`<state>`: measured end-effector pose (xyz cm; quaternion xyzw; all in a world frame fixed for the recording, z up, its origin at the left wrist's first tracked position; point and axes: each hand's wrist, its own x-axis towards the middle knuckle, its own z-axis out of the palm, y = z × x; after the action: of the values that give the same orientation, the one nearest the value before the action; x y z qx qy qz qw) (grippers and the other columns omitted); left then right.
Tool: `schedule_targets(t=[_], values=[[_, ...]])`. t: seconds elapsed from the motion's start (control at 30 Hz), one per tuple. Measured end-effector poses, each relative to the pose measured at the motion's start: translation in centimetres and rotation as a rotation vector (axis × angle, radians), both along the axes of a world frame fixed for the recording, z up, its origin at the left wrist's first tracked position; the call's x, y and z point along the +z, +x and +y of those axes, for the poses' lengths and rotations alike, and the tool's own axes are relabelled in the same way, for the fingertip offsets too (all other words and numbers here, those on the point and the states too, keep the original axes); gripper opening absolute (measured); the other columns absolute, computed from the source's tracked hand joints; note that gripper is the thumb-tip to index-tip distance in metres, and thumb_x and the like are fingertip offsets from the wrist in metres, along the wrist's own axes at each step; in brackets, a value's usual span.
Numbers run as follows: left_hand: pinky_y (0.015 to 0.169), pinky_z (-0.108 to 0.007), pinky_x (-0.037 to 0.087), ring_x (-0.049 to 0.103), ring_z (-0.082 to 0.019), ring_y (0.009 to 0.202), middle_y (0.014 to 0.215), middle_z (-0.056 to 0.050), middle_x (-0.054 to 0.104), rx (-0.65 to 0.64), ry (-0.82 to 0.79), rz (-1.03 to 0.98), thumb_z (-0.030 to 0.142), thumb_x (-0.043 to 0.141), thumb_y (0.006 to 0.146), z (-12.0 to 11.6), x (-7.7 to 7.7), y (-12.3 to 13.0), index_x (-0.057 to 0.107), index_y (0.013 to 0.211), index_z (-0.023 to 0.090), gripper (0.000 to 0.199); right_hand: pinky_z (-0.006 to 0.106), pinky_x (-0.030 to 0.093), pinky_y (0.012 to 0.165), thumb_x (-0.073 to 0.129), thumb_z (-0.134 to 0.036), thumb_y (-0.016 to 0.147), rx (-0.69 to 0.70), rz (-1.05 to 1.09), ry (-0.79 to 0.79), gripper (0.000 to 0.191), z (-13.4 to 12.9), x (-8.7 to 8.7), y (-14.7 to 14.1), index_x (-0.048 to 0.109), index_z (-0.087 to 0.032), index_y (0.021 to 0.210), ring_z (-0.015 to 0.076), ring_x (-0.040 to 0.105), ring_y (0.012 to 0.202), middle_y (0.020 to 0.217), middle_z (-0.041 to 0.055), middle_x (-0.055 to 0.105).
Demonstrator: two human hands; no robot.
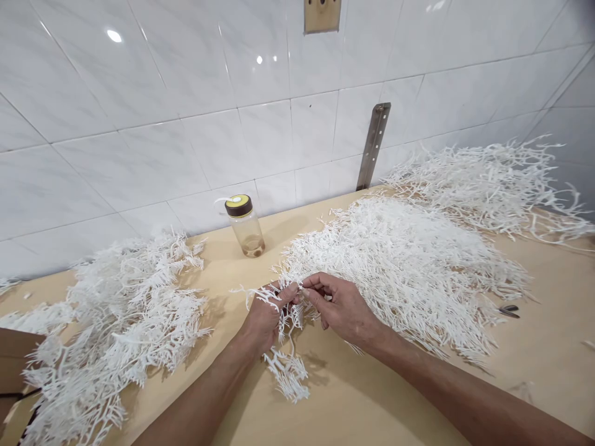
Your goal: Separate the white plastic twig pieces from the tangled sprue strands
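My left hand (pixel 267 316) is closed around a white branching plastic sprig (pixel 289 373), whose twigs stick out to the left and hang down below the fingers. Thumb and forefinger of my right hand (pixel 341 306) pinch together right beside the left fingertips. A small white piece seems to lie at that pinch, too small to make out well. Just behind both hands spreads a large heap of thin white plastic sprigs (pixel 400 266). Over to the left lies another pile of white branching sprigs (pixel 125 322), with fuller, bushier clusters.
A clear bottle (pixel 246 229) with a dark and yellow lid stands near the tiled wall. Longer white stems (pixel 493 179) lie at the back right. Dark small scissors-like blades (pixel 510 310) poke out of the heap. A metal bracket (pixel 374 145) leans by the wall; a cardboard box (pixel 18 365) is at the left edge.
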<state>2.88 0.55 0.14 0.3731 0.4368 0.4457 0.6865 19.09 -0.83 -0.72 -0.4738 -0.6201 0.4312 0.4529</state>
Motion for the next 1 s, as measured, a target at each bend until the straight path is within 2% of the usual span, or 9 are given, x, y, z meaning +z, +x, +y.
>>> schedule_targets(t=[0.17,0.27,0.4,0.57,0.73,0.9,1.0], values=[[0.054,-0.026,0.043,0.054,-0.012,0.054,0.064,-0.002,0.061,0.024,0.014,-0.013,0.04,0.086,0.062,-0.1,-0.1,0.1,0.062,0.07,0.013,0.037,0.021,0.046,0.037,0.058,-0.04,0.089,0.038,-0.012,0.02,0.025,0.1,-0.2,-0.1,0.069,-0.02,0.1,0.008,0.052,0.045,0.085,0.0033,0.07],[0.055,-0.026,0.043,0.054,-0.012,0.054,0.065,-0.001,0.062,0.049,0.044,0.021,0.04,0.085,0.063,-0.2,-0.2,0.1,0.064,0.075,0.013,0.037,0.022,0.046,0.036,0.059,-0.042,0.089,0.023,-0.014,-0.001,0.026,0.2,-0.5,-0.1,0.07,-0.02,0.096,0.0089,0.052,0.045,0.08,0.0025,0.068],[0.055,-0.025,0.042,0.056,-0.013,0.057,0.064,-0.001,0.061,0.079,0.058,0.096,0.042,0.085,0.064,-0.2,-0.5,0.1,0.063,0.072,0.013,0.037,0.022,0.045,0.041,0.058,-0.038,0.089,-0.014,-0.08,0.007,0.021,0.3,-0.4,0.0,0.068,-0.019,0.088,0.0091,0.051,0.047,0.075,0.001,0.066],[0.056,-0.026,0.043,0.059,-0.015,0.06,0.068,-0.005,0.065,0.033,0.062,0.102,0.045,0.082,0.067,-0.3,-0.5,0.1,0.065,0.075,0.013,0.037,0.024,0.043,0.047,0.053,-0.033,0.092,-0.023,-0.2,0.107,0.019,0.2,0.0,0.1,0.064,-0.019,0.083,0.0107,0.052,0.052,0.072,0.0011,0.063],[0.055,-0.026,0.042,0.057,-0.015,0.057,0.063,-0.002,0.062,0.031,0.055,0.118,0.044,0.084,0.064,-0.4,0.1,0.1,0.064,0.071,0.014,0.037,0.026,0.04,0.054,0.048,-0.03,0.094,-0.013,-0.325,0.252,0.02,0.1,0.5,0.3,0.059,-0.02,0.081,0.0138,0.051,0.059,0.067,0.0003,0.06],[0.049,-0.024,0.035,0.047,-0.01,0.049,0.056,0.002,0.053,0.046,0.063,0.14,0.045,0.084,0.062,-0.7,0.1,0.3,0.06,0.067,0.015,0.039,0.028,0.039,0.061,0.045,-0.021,0.095,-0.018,-0.425,0.378,0.018,0.4,0.5,0.7,0.053,-0.02,0.079,0.015,0.05,0.064,0.072,0.0013,0.058],[0.052,-0.024,0.037,0.047,-0.01,0.052,0.058,0.002,0.055,0.048,0.101,0.15,0.044,0.083,0.063,-0.8,0.1,0.5,0.06,0.069,0.015,0.038,0.028,0.037,0.06,0.04,-0.018,0.096,-0.009,-0.504,0.441,0.02,0.4,0.3,1.0,0.051,-0.02,0.08,0.0161,0.05,0.067,0.075,0.003,0.057]])
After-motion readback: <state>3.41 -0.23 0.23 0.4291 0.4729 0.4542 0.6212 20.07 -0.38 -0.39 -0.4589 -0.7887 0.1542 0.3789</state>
